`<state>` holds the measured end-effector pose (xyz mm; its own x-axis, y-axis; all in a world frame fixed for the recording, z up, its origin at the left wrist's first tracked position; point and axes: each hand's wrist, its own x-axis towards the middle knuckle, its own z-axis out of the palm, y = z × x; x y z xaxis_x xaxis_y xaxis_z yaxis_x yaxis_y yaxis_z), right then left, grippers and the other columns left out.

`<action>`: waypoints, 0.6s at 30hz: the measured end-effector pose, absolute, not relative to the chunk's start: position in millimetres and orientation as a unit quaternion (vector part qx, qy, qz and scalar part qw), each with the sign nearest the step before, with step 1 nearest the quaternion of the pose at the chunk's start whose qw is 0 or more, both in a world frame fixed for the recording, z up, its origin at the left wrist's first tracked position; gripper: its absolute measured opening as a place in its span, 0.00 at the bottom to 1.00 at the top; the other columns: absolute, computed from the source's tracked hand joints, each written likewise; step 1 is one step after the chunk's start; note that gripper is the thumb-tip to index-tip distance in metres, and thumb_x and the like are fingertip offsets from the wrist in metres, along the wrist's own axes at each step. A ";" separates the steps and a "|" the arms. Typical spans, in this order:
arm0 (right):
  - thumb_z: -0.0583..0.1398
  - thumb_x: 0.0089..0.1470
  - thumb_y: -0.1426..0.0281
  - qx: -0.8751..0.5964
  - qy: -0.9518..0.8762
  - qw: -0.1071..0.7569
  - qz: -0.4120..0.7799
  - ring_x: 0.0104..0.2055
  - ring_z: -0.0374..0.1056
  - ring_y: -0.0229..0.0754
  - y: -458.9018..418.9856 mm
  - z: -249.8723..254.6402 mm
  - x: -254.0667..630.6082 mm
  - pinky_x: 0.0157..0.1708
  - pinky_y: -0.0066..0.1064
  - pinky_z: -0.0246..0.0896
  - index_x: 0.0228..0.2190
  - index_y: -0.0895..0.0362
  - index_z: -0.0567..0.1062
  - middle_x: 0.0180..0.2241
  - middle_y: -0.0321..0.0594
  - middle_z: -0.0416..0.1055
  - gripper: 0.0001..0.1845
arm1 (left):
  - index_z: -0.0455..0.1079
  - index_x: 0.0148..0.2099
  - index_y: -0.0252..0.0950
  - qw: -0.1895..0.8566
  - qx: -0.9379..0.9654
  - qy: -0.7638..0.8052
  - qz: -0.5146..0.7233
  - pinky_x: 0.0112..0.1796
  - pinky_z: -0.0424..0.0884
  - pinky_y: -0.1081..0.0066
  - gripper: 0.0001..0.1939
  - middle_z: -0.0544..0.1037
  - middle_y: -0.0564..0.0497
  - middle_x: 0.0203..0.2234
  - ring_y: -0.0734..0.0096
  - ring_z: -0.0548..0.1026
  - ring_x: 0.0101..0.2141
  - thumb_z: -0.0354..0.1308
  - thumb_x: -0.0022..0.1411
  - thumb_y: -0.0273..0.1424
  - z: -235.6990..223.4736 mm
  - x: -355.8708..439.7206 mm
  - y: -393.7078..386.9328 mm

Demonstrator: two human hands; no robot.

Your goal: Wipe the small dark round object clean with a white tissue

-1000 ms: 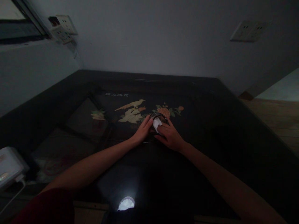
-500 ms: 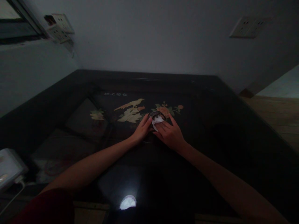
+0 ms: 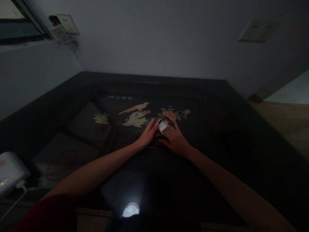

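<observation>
Near the middle of the dark glossy table [image 3: 154,180], a small round, dark, shiny bowl [image 3: 165,118] sits between my hands. My left hand [image 3: 147,134] grips its left side, thumb toward the rim. A crumpled white tissue [image 3: 163,126] lies at the bowl's opening, under the fingers of my right hand [image 3: 178,140], which press it against the inside. The right thumb is apart, lower down, near the bowl's front. The bowl's lower part is hidden by my hands, and the dim light blurs its detail.
The tabletop carries an inlaid bird [image 3: 138,107] and flower pattern. A white box-shaped device [image 3: 11,170] with a cable stands at the left edge. Behind are a wall with sockets [image 3: 259,30] and more sockets [image 3: 64,29] by the window. A bright reflection [image 3: 131,210] shows near the front.
My right hand has shifted slightly, and the tissue looks more bunched inside the bowl. My left hand keeps its grip. The whole view has moved a little.
</observation>
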<state>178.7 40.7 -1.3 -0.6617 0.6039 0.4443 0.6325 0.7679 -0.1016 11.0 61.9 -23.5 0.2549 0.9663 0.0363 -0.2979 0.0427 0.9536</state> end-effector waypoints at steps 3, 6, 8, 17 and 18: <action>0.53 0.62 0.65 -0.323 -0.913 0.247 -0.023 0.52 0.68 0.50 41.3 2.7 180.1 0.63 0.59 0.40 0.46 0.62 0.72 0.44 0.50 0.76 0.17 | 0.65 0.52 0.40 0.661 0.461 0.325 0.494 0.38 0.73 0.70 0.23 0.72 0.48 0.46 0.64 0.72 0.45 0.57 0.59 0.48 -23.2 10.8 61.8; 0.51 0.63 0.69 -0.318 -0.907 0.272 -0.044 0.46 0.72 0.46 40.9 5.0 180.2 0.63 0.55 0.44 0.43 0.61 0.74 0.39 0.47 0.78 0.14 | 0.65 0.51 0.40 0.672 0.440 0.327 0.498 0.34 0.72 0.73 0.22 0.72 0.48 0.44 0.67 0.72 0.42 0.57 0.58 0.47 -23.0 11.9 61.2; 0.51 0.62 0.72 -0.317 -0.903 0.283 -0.067 0.43 0.73 0.44 40.3 5.0 179.9 0.63 0.55 0.44 0.44 0.60 0.74 0.38 0.46 0.78 0.14 | 0.66 0.50 0.40 0.676 0.432 0.320 0.504 0.33 0.72 0.75 0.22 0.73 0.49 0.43 0.68 0.72 0.41 0.58 0.58 0.47 -23.3 13.0 60.9; 0.53 0.62 0.67 -0.360 -0.887 0.273 -0.100 0.53 0.68 0.53 38.9 0.0 175.0 0.62 0.60 0.43 0.46 0.63 0.73 0.45 0.52 0.76 0.16 | 0.66 0.52 0.41 0.672 0.450 0.314 0.497 0.33 0.72 0.75 0.23 0.72 0.48 0.45 0.67 0.72 0.42 0.57 0.59 0.47 -25.5 12.7 62.3; 0.53 0.62 0.67 -0.356 -0.890 0.270 -0.090 0.54 0.67 0.53 39.3 -0.1 175.2 0.62 0.60 0.42 0.46 0.62 0.73 0.46 0.51 0.76 0.16 | 0.65 0.52 0.41 0.666 0.456 0.324 0.493 0.34 0.72 0.74 0.23 0.72 0.48 0.46 0.67 0.72 0.42 0.57 0.59 0.47 -25.4 12.3 62.3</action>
